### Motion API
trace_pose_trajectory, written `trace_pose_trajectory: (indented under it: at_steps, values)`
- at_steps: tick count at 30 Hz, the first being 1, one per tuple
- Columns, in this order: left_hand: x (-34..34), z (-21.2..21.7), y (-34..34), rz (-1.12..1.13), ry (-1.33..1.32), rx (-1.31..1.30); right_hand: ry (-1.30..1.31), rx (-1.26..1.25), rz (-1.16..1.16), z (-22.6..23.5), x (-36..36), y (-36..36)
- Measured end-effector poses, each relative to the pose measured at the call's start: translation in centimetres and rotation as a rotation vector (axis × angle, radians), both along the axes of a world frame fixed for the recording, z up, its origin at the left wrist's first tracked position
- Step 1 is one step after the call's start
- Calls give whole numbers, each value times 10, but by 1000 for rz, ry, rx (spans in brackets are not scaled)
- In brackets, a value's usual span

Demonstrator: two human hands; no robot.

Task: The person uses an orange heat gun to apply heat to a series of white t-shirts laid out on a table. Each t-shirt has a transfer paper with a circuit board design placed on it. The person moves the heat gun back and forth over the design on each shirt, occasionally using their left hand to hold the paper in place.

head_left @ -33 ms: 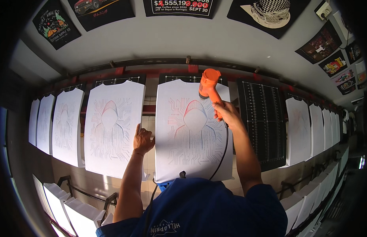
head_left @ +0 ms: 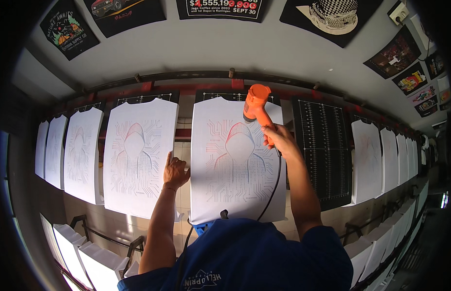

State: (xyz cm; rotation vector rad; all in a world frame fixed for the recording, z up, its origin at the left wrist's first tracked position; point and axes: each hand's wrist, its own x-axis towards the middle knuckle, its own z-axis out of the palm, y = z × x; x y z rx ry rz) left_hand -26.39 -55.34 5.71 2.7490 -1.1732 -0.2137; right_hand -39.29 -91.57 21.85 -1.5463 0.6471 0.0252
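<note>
**Right hand (head_left: 280,140) clamped round orange heat gun (head_left: 257,101)**

The gun is at upper centre, over a white shirt (head_left: 239,162). Left of centre, the left hand (head_left: 176,173) is at a second shirt (head_left: 138,160)'s edge, one finger extended; whether its grip pinches, I cannot tell.

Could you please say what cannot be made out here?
In the head view:
Orange heat gun: grip partly covered by right hand.
Black cord: lower end hidden behind blue shirt.
Cap picture: top cut off by upper edge.
Far-right white shirts: prints too small, nearly edge-on.
</note>
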Motion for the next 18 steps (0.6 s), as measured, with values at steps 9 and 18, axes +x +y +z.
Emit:
trace_pose_trajectory:
  at_steps: [9, 18]
  values:
    - [2, -5, -1, 8, -24, 25, 45, 34, -75, 5, -13, -9]
    - [3, -2, -3, 8, 12, 49, 43, -30, -34, 10, -39, -1]
